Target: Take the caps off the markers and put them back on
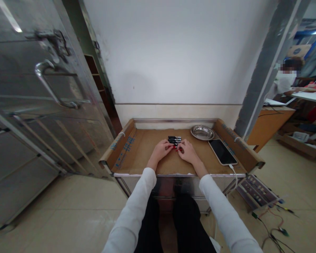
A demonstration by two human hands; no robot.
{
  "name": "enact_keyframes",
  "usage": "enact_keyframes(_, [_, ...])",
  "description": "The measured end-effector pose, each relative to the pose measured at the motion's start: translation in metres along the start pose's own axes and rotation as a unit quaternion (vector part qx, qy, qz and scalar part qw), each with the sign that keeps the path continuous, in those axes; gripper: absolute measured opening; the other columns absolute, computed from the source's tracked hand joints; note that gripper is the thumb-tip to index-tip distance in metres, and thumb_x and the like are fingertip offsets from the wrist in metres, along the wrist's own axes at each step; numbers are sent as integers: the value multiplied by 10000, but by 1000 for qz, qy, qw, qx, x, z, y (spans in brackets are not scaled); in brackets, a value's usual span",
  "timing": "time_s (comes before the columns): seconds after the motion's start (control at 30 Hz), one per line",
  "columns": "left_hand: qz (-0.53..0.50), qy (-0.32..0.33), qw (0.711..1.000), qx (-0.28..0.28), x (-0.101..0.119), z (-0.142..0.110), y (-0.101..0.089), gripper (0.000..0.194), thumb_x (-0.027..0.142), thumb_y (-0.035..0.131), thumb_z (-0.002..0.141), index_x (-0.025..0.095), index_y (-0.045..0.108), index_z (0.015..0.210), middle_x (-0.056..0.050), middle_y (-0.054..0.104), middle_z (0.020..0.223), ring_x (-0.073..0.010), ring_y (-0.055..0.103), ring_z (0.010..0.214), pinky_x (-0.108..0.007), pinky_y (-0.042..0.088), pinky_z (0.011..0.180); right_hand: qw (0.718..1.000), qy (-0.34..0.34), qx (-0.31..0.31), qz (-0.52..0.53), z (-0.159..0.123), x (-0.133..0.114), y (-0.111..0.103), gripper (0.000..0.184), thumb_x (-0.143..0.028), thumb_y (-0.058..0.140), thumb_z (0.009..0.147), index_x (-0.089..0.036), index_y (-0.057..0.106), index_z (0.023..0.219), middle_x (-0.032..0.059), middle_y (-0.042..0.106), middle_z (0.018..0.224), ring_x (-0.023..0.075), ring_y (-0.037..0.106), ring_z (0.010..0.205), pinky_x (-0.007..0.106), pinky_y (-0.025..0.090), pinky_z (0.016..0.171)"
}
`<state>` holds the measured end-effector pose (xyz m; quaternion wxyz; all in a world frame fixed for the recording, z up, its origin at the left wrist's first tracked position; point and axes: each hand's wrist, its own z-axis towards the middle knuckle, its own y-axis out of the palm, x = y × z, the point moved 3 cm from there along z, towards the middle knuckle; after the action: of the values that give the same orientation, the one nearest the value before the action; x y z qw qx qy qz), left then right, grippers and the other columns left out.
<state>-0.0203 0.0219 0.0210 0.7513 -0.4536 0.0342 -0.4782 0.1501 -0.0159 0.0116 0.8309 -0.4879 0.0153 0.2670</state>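
A small cluster of black parts point(174, 140) lies on the brown cardboard-lined table point(144, 154), toward its far middle. My left hand point(162, 149) rests beside them on the left, fingers curled, fingertips touching the nearest black piece. From the right, my right hand point(187, 151) meets it, fingers also curled and pinched at the same spot. What exactly sits between the fingertips is too small to make out. Both arms wear white sleeves.
A round metal dish point(202, 132) stands at the table's far right. A dark phone point(222, 151) lies beside it, with a white cable point(234, 175) over the front edge. A metal door point(42, 102) is left. Another person point(287, 82) sits far right.
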Motion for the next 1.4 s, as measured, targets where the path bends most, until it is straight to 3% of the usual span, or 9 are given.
enact_keyframes(0.2, [40,-16,995,94,-4,1,-5,186,277,519,905,199,662,996,-39,628,899,-155,571,869,-282,471,811,999,9,39,2,2,2,2,95,-222,511,837,-195,589,883,75,530,986,207,520,960,323,411,825])
enact_keyframes(0.43, [95,-37,988,121,2,10,-5,239,340,476,925,178,589,791,-30,586,793,-153,544,767,-275,443,744,994,31,84,-61,9,3,0,170,-235,416,919,-179,569,966,77,577,953,189,538,876,295,396,778])
enact_keyframes(0.63, [84,-70,981,157,7,20,0,224,306,376,964,173,551,921,-56,576,902,-149,558,781,-269,451,749,983,17,89,-157,26,2,-4,258,-288,350,973,-205,585,1037,76,594,917,190,529,863,300,350,788])
enact_keyframes(1.0, [9,-16,996,91,6,21,8,196,256,406,952,208,563,1058,-48,600,1032,-145,598,958,-269,480,874,997,-7,38,-68,32,-1,7,320,-271,276,986,-190,578,1052,118,612,1012,218,559,919,344,404,838])
enact_keyframes(1.4, [-1,10,996,89,4,17,9,240,253,414,950,216,589,1111,-46,636,1049,-144,609,980,-282,486,897,996,18,82,-21,26,5,10,295,-244,268,985,-184,552,1038,101,602,1002,196,580,890,323,455,831])
